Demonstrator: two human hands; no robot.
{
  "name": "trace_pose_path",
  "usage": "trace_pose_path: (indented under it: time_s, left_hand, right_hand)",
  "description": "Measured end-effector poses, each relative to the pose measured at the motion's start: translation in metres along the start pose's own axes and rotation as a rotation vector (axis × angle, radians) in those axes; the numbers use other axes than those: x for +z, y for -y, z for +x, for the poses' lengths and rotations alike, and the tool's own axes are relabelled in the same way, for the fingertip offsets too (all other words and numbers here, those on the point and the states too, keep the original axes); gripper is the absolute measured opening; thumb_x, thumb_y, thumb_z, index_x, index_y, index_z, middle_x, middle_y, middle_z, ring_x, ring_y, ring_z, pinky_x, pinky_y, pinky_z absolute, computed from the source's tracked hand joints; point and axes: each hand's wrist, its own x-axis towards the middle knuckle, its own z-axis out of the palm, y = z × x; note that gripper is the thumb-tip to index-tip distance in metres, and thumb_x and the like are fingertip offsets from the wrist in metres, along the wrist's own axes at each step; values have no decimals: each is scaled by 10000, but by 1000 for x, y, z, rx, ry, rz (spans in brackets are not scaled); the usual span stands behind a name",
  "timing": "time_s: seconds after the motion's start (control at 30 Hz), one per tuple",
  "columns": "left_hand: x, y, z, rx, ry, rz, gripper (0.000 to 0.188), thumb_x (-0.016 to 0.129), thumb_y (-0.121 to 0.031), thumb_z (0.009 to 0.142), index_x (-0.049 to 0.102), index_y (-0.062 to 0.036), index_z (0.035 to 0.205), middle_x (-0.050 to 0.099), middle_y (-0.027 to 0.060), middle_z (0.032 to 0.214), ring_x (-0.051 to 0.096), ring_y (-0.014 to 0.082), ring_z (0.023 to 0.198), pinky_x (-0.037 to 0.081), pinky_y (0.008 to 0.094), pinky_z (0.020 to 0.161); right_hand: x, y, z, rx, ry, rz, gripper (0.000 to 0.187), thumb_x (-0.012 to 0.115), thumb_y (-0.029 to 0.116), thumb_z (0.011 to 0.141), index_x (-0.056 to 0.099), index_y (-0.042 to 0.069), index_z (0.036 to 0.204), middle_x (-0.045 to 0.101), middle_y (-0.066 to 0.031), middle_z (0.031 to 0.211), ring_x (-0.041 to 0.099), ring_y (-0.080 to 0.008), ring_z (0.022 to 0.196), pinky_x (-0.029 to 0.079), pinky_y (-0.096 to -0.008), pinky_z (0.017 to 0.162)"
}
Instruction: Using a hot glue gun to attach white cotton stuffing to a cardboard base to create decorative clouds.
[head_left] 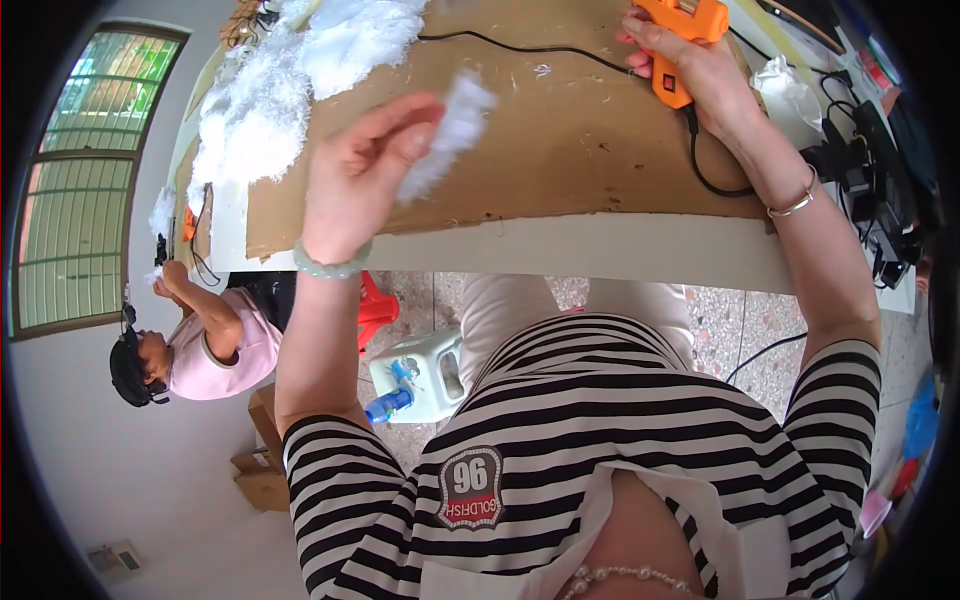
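My left hand (352, 175) is raised above a brown cardboard sheet (570, 150), its fingertips pinching a small white fluffy piece (460, 120), smeared by motion. At the far right, my right hand (710, 85) is wrapped round the handle of an orange hot glue gun (697, 18). The top of the gun is cut off by the picture's upper rim, so its nozzle cannot be made out. A black cord runs from the bottom of its handle. Beyond my left hand lies a heap of white fluffy material (250, 125).
A crumpled white wad (787, 95) lies right of my right forearm, near black cables and adapters (875, 200). Another black cord (530, 47) crosses the cardboard. Below the table stand a white jug (420, 370) and a red stool (376, 308). A co-worker (220, 340) works at the left.
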Motion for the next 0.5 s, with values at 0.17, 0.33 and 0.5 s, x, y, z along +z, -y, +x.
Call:
trace_pose_path:
  time_s: [0.17,0.33,0.5]
  left_hand:
    - [-3,5,18,112,-13,153,215,573,-161,919,655,17,1007,682,51,916,606,101,837,478,228,777]
    - [-9,25,20,239,-10,668,202,648,-165,842,666,-16,977,679,128,903,645,276,808,496,318,719]
    - [15,32,29,361,69,678,253,719,-153,724,665,-36,942,646,150,971,597,335,914,491,368,746]
  right_hand:
    - [-1,6,1,74,-1,176,130,582,25,853,567,26,982,605,-50,808,571,-130,628,487,-254,570]
    - [-1,9,2,64,-12,153,117,589,23,846,567,25,961,600,-52,798,565,-129,627,484,-252,571]
    - [-5,8,-1,102,56,-31,251,606,171,870,568,14,1063,613,-70,941,573,-116,746,490,-252,688]
